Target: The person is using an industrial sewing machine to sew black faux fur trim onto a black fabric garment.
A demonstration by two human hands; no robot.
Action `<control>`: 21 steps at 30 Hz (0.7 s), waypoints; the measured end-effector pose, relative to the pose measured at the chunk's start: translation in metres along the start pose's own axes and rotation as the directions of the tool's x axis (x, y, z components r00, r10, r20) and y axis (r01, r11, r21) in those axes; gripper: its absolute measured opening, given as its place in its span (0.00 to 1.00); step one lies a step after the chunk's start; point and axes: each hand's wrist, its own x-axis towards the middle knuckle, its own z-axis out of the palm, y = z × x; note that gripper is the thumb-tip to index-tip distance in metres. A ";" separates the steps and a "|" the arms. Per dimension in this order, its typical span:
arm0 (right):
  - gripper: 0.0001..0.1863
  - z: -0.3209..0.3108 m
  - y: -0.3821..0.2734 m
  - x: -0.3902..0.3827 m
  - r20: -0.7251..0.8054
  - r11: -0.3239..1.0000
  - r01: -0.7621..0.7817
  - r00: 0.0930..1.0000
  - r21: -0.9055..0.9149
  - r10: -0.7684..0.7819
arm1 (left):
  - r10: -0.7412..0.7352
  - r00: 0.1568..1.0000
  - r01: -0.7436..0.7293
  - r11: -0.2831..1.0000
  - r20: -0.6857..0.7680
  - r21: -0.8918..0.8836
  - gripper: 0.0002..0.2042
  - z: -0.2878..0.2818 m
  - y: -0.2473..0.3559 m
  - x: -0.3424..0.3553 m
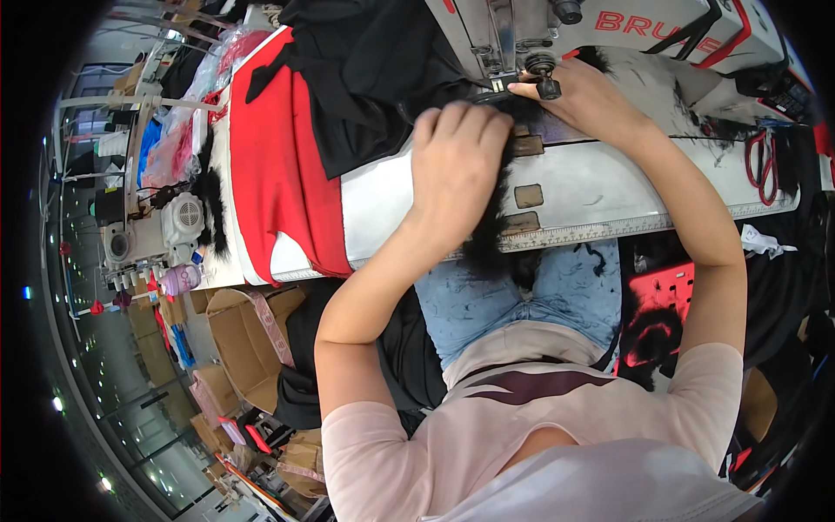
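At a white sewing machine (513,43), my left hand (459,165) is curled over a strip of black fur trim (491,230), slightly smeared by motion. The strip runs down past the table's front edge toward my lap. Just beyond my left fingertips lies black fabric (365,78), bunched left of the needle area. My right hand (591,100) rests beside the presser foot (499,85), with thumb and forefinger stretched apart. Its other fingers are partly hidden behind the machine's parts. More black fur (596,58) shows behind that hand.
Red fabric (283,174) drapes over the white table (383,204) at left. A ruler strip (591,230) runs along the front edge. Red-handled scissors (762,168) lie at right. Below stand an open cardboard box (248,344) and a red plastic stool or basket (661,296).
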 end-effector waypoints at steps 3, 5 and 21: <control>0.27 0.001 -0.004 0.001 -0.005 1.000 -0.023 1.000 -0.007 0.023 | -0.020 0.999 0.025 0.977 -0.026 0.213 0.13 0.020 -0.022 0.003; 0.28 0.001 -0.003 0.000 -0.018 0.999 -0.049 0.999 0.004 0.049 | 0.012 1.000 -0.016 0.982 0.021 0.190 0.13 0.026 -0.026 0.002; 0.15 -0.002 -0.001 -0.003 -0.049 0.998 0.041 0.998 -0.037 -0.043 | -0.228 0.974 0.224 0.959 0.007 0.172 0.04 0.039 0.018 -0.012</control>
